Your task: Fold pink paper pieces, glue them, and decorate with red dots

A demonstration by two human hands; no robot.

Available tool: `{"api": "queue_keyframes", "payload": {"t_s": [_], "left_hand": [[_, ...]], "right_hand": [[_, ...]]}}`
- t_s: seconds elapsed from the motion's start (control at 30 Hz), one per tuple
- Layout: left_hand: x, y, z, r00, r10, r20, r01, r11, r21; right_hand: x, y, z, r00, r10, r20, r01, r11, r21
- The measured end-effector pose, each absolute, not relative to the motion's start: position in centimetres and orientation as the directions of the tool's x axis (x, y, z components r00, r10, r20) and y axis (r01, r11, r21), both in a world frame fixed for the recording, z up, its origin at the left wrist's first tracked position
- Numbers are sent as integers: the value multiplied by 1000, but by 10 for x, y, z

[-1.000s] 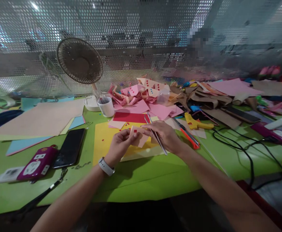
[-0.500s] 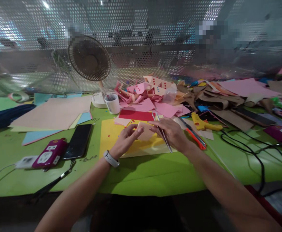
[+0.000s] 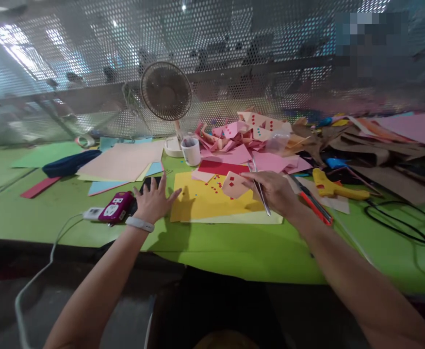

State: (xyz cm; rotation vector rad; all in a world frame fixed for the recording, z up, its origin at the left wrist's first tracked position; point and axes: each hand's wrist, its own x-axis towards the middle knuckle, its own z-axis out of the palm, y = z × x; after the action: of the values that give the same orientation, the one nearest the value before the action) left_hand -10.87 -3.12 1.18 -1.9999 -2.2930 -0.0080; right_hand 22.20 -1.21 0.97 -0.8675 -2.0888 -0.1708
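Note:
My left hand (image 3: 152, 202) is open, fingers spread, over the right side of a black phone (image 3: 147, 184); I cannot tell whether it touches it. My right hand (image 3: 276, 193) is closed around metal tweezers (image 3: 262, 193) that slant between its fingers. Its fingertips also pinch a pale pink paper piece (image 3: 235, 188) with red diamonds on it. Below that piece lies a yellow sheet (image 3: 201, 206) scattered with small red bits (image 3: 215, 184). A red paper strip (image 3: 220, 167) rests along the sheet's far edge.
Beyond the sheet stand a white cup (image 3: 191, 152) and a fan (image 3: 166, 92). Folded pink papers (image 3: 230, 135) are heaped at the back. To the right lie an orange cutter (image 3: 316, 206) and a yellow glue gun (image 3: 338, 190) with black cables. A purple power bank (image 3: 116, 207) sits left.
My left hand has let go of the pale pink paper and moved left to the phone, its fingers spreading. My right hand keeps the paper and tweezers. The view has turned left.

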Motion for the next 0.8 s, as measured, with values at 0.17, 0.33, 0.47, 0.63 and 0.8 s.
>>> {"api": "queue_keyframes", "payload": {"t_s": [0.17, 0.33, 0.47, 0.63, 0.8], "left_hand": [[-115, -32, 5, -135, 987, 87, 990, 137, -28], [-65, -39, 24, 95, 924, 370, 965, -177, 194], [-28, -27, 26, 217, 935, 282, 720, -348, 600], [-6, -6, 14, 258, 954, 151, 219, -210, 953], [3, -7, 0, 332, 929, 165, 133, -219, 967]], "right_hand": [[221, -11, 8, -405, 511, 758, 638, 752, -166], [224, -9, 9, -408, 523, 748, 615, 763, -198], [228, -5, 9, -408, 553, 727, 611, 757, -233], [231, 0, 4, -435, 575, 693, 602, 758, -251], [226, 0, 3, -469, 584, 663, 594, 764, -253]]}}
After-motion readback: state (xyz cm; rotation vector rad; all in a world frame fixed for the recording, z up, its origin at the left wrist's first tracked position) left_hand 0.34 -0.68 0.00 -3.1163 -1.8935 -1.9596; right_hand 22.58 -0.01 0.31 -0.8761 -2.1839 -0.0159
